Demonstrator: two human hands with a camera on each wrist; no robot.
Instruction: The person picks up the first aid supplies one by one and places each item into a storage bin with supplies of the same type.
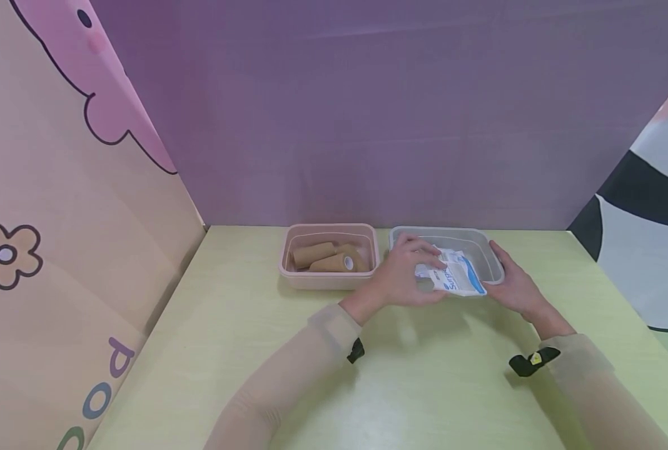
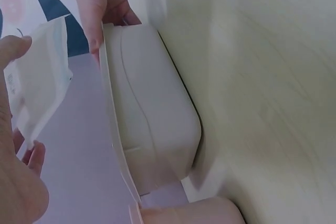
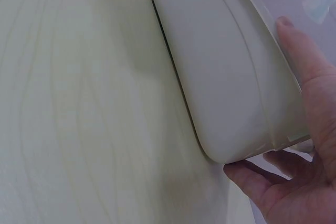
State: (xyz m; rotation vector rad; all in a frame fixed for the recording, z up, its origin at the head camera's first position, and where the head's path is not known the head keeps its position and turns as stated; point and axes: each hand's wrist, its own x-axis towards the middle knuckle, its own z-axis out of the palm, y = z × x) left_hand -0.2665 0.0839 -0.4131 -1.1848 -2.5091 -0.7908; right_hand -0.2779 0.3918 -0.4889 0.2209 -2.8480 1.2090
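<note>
My left hand (image 1: 401, 272) pinches a white and blue printed plastic packet (image 1: 459, 275) between thumb and fingers. The packet is held over a light grey plastic bin (image 1: 483, 247), and part of it is covered by that hand. From the left wrist, the packet (image 2: 44, 77) shows its pale side, apart from the bin wall (image 2: 152, 98). My right hand (image 1: 514, 284) grips the bin's right end. In the right wrist view its thumb lies along the rim, and the fingers (image 3: 252, 182) hold the lower corner of the bin (image 3: 226, 77).
Left of the grey bin stands a pink plastic bin (image 1: 328, 283) with several tan rolls (image 1: 314, 253) inside. Both bins stand at the back of a pale wooden table (image 1: 244, 350), before a purple panel (image 1: 368, 112). A printed panel (image 1: 75, 206) rises along the left side.
</note>
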